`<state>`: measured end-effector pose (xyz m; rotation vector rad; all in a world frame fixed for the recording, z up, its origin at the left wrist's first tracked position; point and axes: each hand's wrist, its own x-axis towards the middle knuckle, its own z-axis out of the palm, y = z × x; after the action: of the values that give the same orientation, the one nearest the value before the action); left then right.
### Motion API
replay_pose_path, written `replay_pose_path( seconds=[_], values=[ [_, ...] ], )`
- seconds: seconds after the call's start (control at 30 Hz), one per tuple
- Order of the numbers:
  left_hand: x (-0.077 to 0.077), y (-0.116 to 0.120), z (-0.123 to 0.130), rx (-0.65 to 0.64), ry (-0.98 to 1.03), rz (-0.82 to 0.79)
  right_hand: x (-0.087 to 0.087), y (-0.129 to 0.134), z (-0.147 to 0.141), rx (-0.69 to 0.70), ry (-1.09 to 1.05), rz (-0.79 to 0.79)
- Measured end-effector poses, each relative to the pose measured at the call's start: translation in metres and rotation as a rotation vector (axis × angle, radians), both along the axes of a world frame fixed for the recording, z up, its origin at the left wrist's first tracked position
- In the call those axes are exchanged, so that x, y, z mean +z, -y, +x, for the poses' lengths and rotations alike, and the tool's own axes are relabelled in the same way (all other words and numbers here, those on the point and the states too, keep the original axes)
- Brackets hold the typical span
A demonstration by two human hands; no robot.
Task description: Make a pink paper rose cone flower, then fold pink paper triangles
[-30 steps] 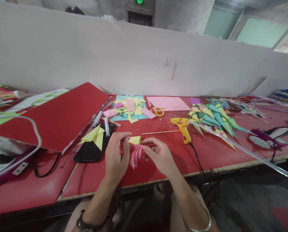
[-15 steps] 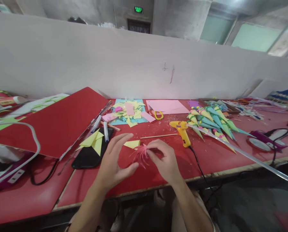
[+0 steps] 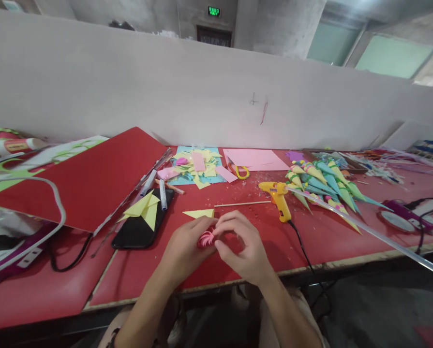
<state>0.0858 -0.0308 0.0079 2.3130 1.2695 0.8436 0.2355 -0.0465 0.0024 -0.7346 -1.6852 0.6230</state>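
Observation:
A pink curled paper piece with fringed strips point(image 3: 206, 238), like a small paper flower, is gathered between my two hands above the red table. My left hand point(image 3: 183, 247) is closed round its left side, fingers behind and thumb in front. At its right edge, my right hand point(image 3: 244, 247) touches it with bent fingertips and thumb; the exact grip is partly hidden. Just behind the hands lies a folded yellow paper piece point(image 3: 200, 213). A thin wooden stick point(image 3: 242, 204) rests beyond them, beside a yellow glue gun point(image 3: 279, 199) with a long clear glue stick.
Left of my hands, a black phone point(image 3: 138, 235) carries a folded yellow paper and a marker point(image 3: 163, 194). Farther back are yellow paper scraps point(image 3: 211, 170), yellow-handled scissors point(image 3: 243, 172) and pink sheets point(image 3: 261, 159). Decorated paper cones point(image 3: 325, 181) are piled at right. The glue gun's cord point(image 3: 301, 241) crosses the front edge.
My left hand has moved from open beside the pink paper to closed round it. The fringed strips, spread out before, are now gathered in. The right hand stays at its right side.

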Motion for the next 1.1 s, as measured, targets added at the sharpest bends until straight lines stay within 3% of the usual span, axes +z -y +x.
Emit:
replay_pose_path(
  seconds=[0.17, 0.33, 0.57, 0.77, 1.1],
  values=[
    [0.0, 0.001, 0.002, 0.096, 0.096, 0.163, -0.002, 0.002, -0.003, -0.167, -0.021, 0.014],
    [-0.002, 0.002, 0.006, 0.139, 0.149, 0.281, -0.005, 0.006, -0.014, -0.116, 0.084, 0.037],
    [-0.004, 0.004, 0.004, 0.181, 0.152, 0.212, -0.009, 0.009, -0.026, -0.229, 0.146, 0.042],
    [-0.012, 0.005, 0.002, 0.258, 0.15, 0.357, -0.008, 0.009, -0.025, -0.137, 0.167, 0.081],
    [-0.012, 0.002, 0.0, 0.164, 0.08, 0.267, -0.008, 0.006, -0.022, -0.075, 0.133, 0.054]
  ],
)
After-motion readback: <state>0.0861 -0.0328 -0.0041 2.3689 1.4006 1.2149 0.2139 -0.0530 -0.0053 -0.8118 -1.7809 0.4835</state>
